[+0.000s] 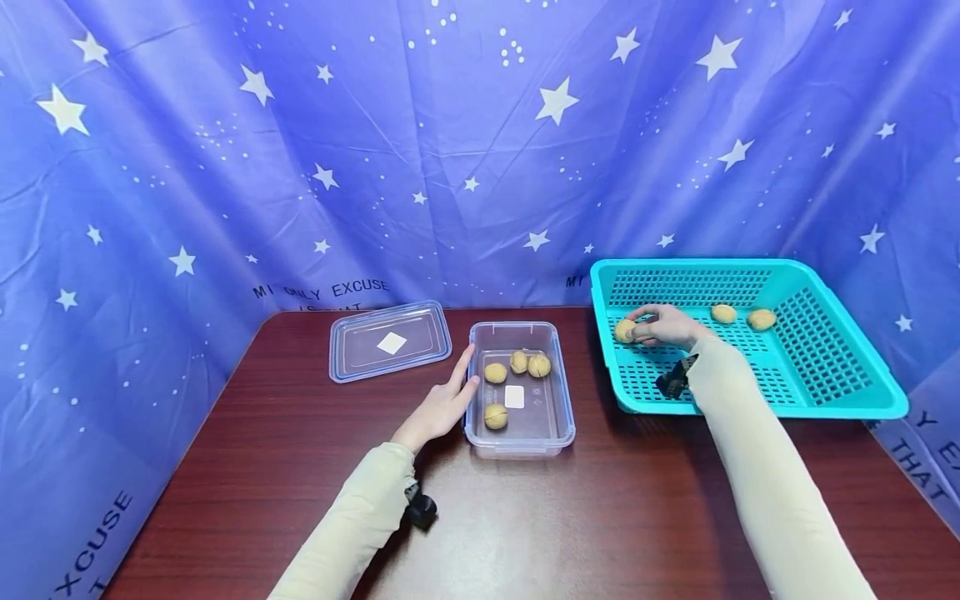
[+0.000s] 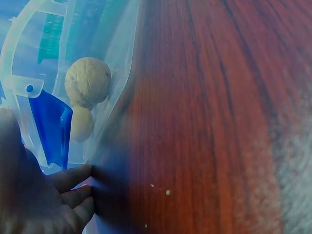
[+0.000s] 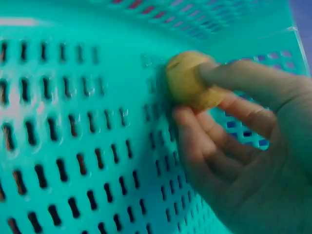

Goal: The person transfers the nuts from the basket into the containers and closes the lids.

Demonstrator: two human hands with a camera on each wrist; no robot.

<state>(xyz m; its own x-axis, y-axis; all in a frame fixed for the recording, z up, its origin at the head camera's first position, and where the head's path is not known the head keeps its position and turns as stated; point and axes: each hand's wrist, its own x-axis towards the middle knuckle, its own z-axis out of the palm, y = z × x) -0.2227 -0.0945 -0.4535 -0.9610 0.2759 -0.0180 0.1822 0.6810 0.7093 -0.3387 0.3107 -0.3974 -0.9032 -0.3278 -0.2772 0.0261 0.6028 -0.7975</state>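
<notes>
Inside the turquoise basket [image 1: 825, 411], close to its left wall, my right hand [image 1: 671, 325] pinches a walnut [image 1: 624, 331] between thumb and fingers. The right wrist view shows this walnut [image 3: 187, 80] near the slotted basket surface [image 3: 124, 44]. My left hand [image 1: 441, 407] rests with fingers extended along the left side of a clear plastic container [image 1: 517, 447]. Several walnuts lie in that container, one of them [image 1: 496, 417] near its front left corner. In the left wrist view, the fingers [image 2: 73, 178] are beside a blue clip [image 2: 51, 126] on the container's side.
Two more walnuts, one [image 1: 723, 313] beside the other [image 1: 762, 319], lie toward the back of the basket. A clear lid [image 1: 352, 350] with a white label is on the dark red table [image 1: 300, 433], left of the container. A blue star-patterned curtain [image 1: 480, 225] hangs behind.
</notes>
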